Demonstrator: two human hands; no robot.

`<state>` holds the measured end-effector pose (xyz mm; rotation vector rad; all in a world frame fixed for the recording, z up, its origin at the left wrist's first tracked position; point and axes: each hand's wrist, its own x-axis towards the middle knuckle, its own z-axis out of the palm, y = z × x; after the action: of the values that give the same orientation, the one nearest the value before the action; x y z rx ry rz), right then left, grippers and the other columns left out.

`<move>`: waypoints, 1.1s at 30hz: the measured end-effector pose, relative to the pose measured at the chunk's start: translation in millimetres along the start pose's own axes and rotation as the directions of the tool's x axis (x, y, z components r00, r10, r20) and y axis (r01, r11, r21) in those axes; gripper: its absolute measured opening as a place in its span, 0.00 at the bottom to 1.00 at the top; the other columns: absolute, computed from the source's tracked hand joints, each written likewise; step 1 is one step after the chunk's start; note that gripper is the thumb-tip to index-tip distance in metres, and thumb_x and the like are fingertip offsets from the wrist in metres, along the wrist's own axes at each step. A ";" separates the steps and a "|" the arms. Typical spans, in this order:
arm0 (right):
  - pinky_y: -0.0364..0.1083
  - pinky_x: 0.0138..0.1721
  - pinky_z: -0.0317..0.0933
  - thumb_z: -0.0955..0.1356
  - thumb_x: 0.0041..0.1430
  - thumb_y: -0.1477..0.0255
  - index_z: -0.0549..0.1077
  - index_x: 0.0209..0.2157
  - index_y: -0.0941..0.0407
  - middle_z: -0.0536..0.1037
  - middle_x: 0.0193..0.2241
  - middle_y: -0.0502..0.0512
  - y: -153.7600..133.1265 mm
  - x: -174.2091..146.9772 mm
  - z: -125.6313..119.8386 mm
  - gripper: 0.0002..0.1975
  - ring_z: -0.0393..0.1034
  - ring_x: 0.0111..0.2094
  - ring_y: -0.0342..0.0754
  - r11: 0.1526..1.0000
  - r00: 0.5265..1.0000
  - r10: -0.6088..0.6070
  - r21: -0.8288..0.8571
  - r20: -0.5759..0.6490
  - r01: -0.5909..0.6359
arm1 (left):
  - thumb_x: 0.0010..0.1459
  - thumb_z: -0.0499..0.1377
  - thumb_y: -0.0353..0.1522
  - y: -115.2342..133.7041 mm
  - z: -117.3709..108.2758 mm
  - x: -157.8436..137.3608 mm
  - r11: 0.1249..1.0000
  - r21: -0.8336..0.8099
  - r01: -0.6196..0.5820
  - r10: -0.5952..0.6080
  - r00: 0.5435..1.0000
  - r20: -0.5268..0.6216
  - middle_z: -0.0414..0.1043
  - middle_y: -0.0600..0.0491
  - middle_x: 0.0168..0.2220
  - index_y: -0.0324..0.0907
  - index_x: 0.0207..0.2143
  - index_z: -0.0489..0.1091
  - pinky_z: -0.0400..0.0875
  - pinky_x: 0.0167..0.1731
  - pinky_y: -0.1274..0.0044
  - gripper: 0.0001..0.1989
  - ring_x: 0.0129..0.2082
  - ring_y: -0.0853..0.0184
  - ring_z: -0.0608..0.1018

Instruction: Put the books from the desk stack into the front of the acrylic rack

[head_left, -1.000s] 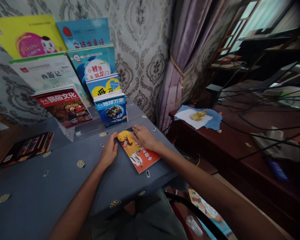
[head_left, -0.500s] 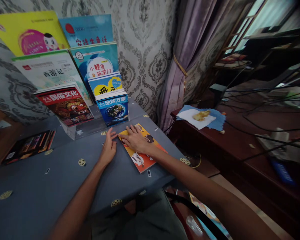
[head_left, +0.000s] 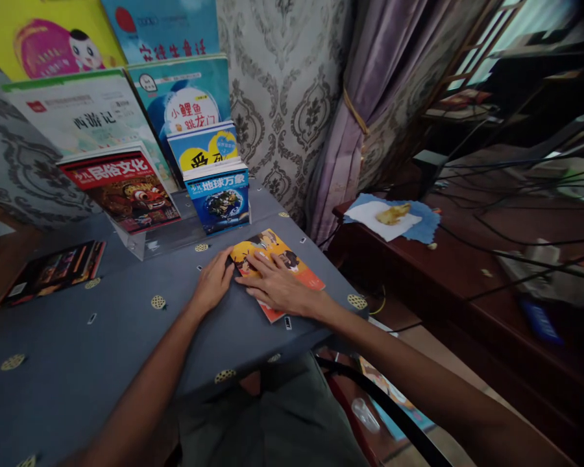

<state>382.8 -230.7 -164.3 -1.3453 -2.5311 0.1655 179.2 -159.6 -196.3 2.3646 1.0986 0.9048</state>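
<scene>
A yellow and orange book (head_left: 307,272) lies flat near the table's right edge, its cover partly hidden under my fingers. My right hand (head_left: 278,283) rests palm down on its cover, fingers stretched and spread. At the book's left edge is my left hand (head_left: 215,280), its fingers extended and the tips at the far left corner; whether they press on it I cannot tell. Just behind stands a blue book with a globe on its cover (head_left: 221,202), at the front of a clear display stand (head_left: 139,245).
More upright books, such as a red-topped one (head_left: 126,188), fill the stand against the patterned wall. Dark books (head_left: 53,272) lie at the left on the grey-blue tablecloth (head_left: 126,350). On the right, a dark red wooden surface (head_left: 448,285) holds a blue cloth (head_left: 425,227) and tangled cables.
My left hand has moved right to the book's edge. My right hand has slid nearer to me across the cover, showing more of its far part. The view has tilted down slightly.
</scene>
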 end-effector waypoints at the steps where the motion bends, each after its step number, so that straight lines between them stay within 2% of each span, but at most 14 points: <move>1: 0.68 0.65 0.44 0.62 0.71 0.63 0.70 0.60 0.44 0.60 0.67 0.61 -3.4 -6.8 0.4 0.19 0.48 0.69 0.63 1.000 1.000 0.002 -0.001 -0.002 -0.002 | 0.67 0.49 0.34 0.5 0.6 -0.5 1.000 0.018 -0.007 0.007 1.000 0.004 0.70 0.45 0.59 0.43 0.61 0.61 0.64 0.61 0.63 0.21 0.60 0.60 0.72; 7: 0.69 0.65 0.46 0.63 0.70 0.67 0.72 0.59 0.48 0.64 0.65 0.65 -27.8 -35.4 5.8 0.19 0.52 0.68 0.64 0.998 0.997 0.053 -0.037 -0.053 -0.055 | 0.67 0.51 0.37 1.7 4.1 -1.7 0.995 0.099 -0.027 0.025 0.999 0.022 0.68 0.42 0.61 0.41 0.60 0.63 0.62 0.62 0.62 0.21 0.62 0.57 0.69; 10: 0.68 0.65 0.48 0.64 0.69 0.70 0.74 0.57 0.51 0.65 0.64 0.67 -39.2 -48.5 17.6 0.18 0.54 0.67 0.64 0.995 0.989 0.091 -0.031 -0.118 -0.095 | 0.67 0.51 0.38 0.3 3.8 0.5 0.993 0.109 -0.042 0.039 0.999 0.034 0.69 0.43 0.59 0.42 0.59 0.64 0.61 0.62 0.62 0.20 0.61 0.58 0.69; 14: 0.66 0.65 0.51 0.66 0.65 0.76 0.73 0.57 0.55 0.66 0.64 0.69 -44.9 -66.5 35.9 0.19 0.56 0.67 0.62 0.996 0.977 0.087 0.005 -0.194 -0.088 | 0.67 0.51 0.37 -4.4 2.9 10.9 0.990 0.140 -0.019 0.012 0.999 0.049 0.69 0.43 0.59 0.42 0.57 0.66 0.62 0.61 0.61 0.19 0.60 0.57 0.70; 17: 0.65 0.64 0.54 0.65 0.64 0.78 0.74 0.55 0.56 0.68 0.62 0.69 -42.2 -75.4 42.6 0.19 0.57 0.66 0.60 0.997 0.965 0.082 0.028 -0.248 -0.078 | 0.66 0.51 0.34 -1.9 4.2 28.4 0.979 0.201 -0.033 0.017 0.997 0.082 0.67 0.43 0.61 0.43 0.55 0.69 0.58 0.63 0.58 0.17 0.63 0.55 0.67; 20: 0.64 0.63 0.56 0.62 0.65 0.79 0.75 0.52 0.56 0.70 0.60 0.67 -39.0 -81.0 41.8 0.17 0.60 0.65 0.57 0.995 0.953 0.097 0.036 -0.288 -0.090 | 0.64 0.53 0.30 11.5 11.4 54.1 0.960 0.250 -0.127 0.090 0.984 0.153 0.65 0.44 0.64 0.43 0.55 0.69 0.49 0.66 0.53 0.18 0.66 0.53 0.64; 24: 0.62 0.60 0.61 0.60 0.68 0.76 0.77 0.48 0.55 0.71 0.59 0.66 -35.0 -90.6 33.9 0.15 0.62 0.63 0.56 0.992 0.939 0.124 0.031 -0.320 -0.121 | 0.66 0.48 0.28 34.9 29.9 86.3 0.944 0.224 -0.243 0.177 0.944 0.278 0.66 0.43 0.63 0.36 0.58 0.66 0.45 0.66 0.52 0.20 0.66 0.53 0.63; 26: 0.62 0.59 0.63 0.60 0.69 0.73 0.77 0.47 0.55 0.71 0.60 0.66 -30.1 -98.0 28.8 0.15 0.63 0.62 0.57 0.991 0.930 0.132 0.042 -0.342 -0.125 | 0.66 0.49 0.29 41.4 37.0 94.3 0.942 0.221 -0.252 0.175 0.932 0.318 0.72 0.43 0.57 0.37 0.55 0.69 0.48 0.65 0.53 0.17 0.62 0.54 0.69; 28: 0.62 0.59 0.62 0.60 0.69 0.71 0.78 0.46 0.54 0.71 0.60 0.65 -21.5 -106.3 23.8 0.15 0.63 0.62 0.57 0.988 0.917 0.155 0.052 -0.367 -0.146 | 0.65 0.52 0.30 43.2 37.8 94.8 0.934 0.261 -0.243 0.148 0.930 0.337 0.76 0.43 0.51 0.39 0.50 0.72 0.55 0.63 0.55 0.14 0.55 0.54 0.75; 31: 0.65 0.60 0.58 0.60 0.70 0.68 0.80 0.41 0.54 0.70 0.60 0.65 -1.1 -114.9 16.9 0.17 0.61 0.62 0.60 0.968 0.881 0.243 0.040 -0.405 -0.248 | 0.66 0.51 0.31 42.1 25.2 82.7 0.893 0.382 -0.238 0.103 0.935 0.340 0.77 0.43 0.46 0.42 0.48 0.71 0.67 0.55 0.62 0.12 0.49 0.55 0.78; 33: 0.66 0.61 0.55 0.60 0.70 0.68 0.81 0.41 0.55 0.69 0.61 0.66 16.2 -113.8 13.3 0.18 0.59 0.64 0.62 0.942 0.854 0.316 0.030 -0.413 -0.335 | 0.67 0.50 0.33 43.7 11.7 68.0 0.868 0.452 -0.207 0.046 0.939 0.341 0.77 0.42 0.44 0.43 0.47 0.70 0.71 0.47 0.65 0.12 0.45 0.54 0.79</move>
<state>452.5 -315.4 -201.5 -1.6224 -1.9566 -0.1037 243.8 -134.6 -153.1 2.8861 1.1389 0.2685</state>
